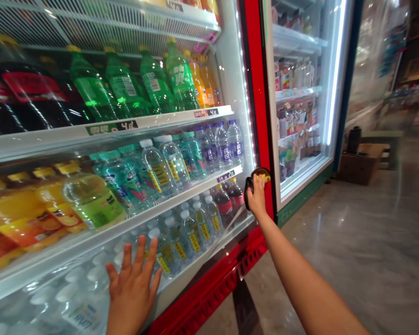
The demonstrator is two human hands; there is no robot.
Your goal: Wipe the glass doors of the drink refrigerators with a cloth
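My left hand [131, 291] has its fingers spread, palm toward the glass front of a red-framed drinks fridge [260, 93]. Whether it touches the glass I cannot tell. Out to the right, my right hand [256, 195] is at a black round-ended item [247, 193] on the fridge's red edge, with its fingers over a yellow part; what exactly the fingers hold is too small to make out. Behind the glass stand green bottles [153, 79], dark cola bottles [31, 88], orange drinks [17, 209] and clear water bottles [157, 167] on white shelves.
A second lit fridge [300, 93] with a green base stands at the right. Beyond it a cardboard box [359, 163] sits on the shiny grey floor [352, 242], with a dark object [354, 139] on top.
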